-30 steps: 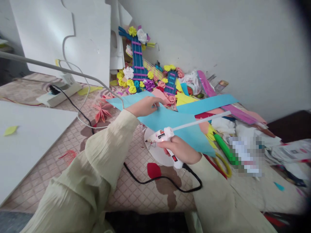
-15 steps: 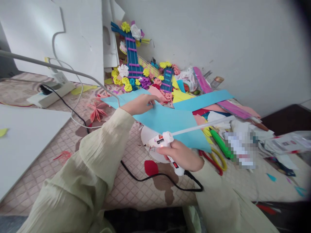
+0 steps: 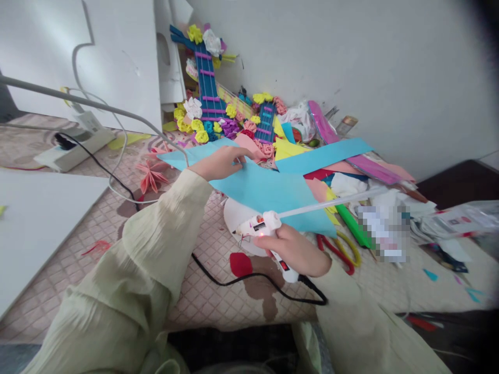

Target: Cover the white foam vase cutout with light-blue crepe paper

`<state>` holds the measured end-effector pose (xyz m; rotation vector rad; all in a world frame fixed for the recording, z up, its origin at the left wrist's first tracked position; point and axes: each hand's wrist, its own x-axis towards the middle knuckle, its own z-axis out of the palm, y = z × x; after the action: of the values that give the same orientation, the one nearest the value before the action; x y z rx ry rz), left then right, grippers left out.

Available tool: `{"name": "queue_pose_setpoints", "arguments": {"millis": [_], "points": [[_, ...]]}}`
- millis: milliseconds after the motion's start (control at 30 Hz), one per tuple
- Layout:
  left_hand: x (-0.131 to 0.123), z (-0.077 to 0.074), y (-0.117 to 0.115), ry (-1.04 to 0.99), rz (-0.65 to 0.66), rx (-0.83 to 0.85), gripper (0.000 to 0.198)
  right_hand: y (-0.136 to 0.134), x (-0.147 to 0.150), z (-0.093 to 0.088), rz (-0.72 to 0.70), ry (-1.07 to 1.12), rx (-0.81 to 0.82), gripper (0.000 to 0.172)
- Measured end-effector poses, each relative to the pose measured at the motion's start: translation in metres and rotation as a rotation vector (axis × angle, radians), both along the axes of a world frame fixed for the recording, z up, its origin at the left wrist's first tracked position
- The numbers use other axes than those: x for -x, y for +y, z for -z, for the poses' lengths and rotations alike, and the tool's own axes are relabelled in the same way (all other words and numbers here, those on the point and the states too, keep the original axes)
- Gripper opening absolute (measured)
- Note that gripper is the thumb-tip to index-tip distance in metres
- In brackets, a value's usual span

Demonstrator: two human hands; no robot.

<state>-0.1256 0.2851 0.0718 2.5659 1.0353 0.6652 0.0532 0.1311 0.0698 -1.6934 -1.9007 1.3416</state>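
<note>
Head view: the right hand point(image 3: 295, 250) has its fingers clamped round the grip of a white glue gun point(image 3: 265, 225). The gun's nozzle points left, and a clear glue stick point(image 3: 327, 203) juts out behind it to the right. The gun hangs over the near edge of a blue paper sheet point(image 3: 273, 190) and a white round disc point(image 3: 236, 214).

The left hand point(image 3: 218, 162) rests on the far left part of that sheet with its fingers together. Whether they pinch the sheet or only press on it cannot be told.

A black cord point(image 3: 249, 279) loops from the gun across the patterned cloth point(image 3: 218, 306), past a red scrap point(image 3: 240, 264). Just right of the gun lie scissors point(image 3: 343, 250) and a green marker point(image 3: 353, 222), with loose paper heaped beyond them.

Far behind the sheet a pile of paper flowers point(image 3: 218, 118) crowds the wall point(image 3: 351, 62). A second blue strip point(image 3: 323, 154) lies to the right of the pile.

To the left a pink folded flower point(image 3: 150, 174), a grey tube point(image 3: 97, 106) and a power strip point(image 3: 72, 149) hem in the left arm. A white board point(image 3: 39, 223) fills the near left. Bare cloth shows only in the near middle.
</note>
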Motion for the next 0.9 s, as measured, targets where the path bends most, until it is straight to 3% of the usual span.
{"name": "queue_pose_setpoints", "arguments": {"millis": [433,633,900], "points": [[0.002,0.004,0.003,0.004,0.02,-0.023,0.037,0.01,0.006,0.002,-0.003,-0.029,-0.017,0.033],[0.002,0.002,0.002,0.027,0.009,-0.009,0.038,0.004,0.002,0.001,-0.011,0.026,-0.037,0.021],[0.001,0.005,0.003,0.031,0.012,-0.015,0.037,-0.007,-0.005,0.002,-0.012,-0.068,0.034,0.032]]}}
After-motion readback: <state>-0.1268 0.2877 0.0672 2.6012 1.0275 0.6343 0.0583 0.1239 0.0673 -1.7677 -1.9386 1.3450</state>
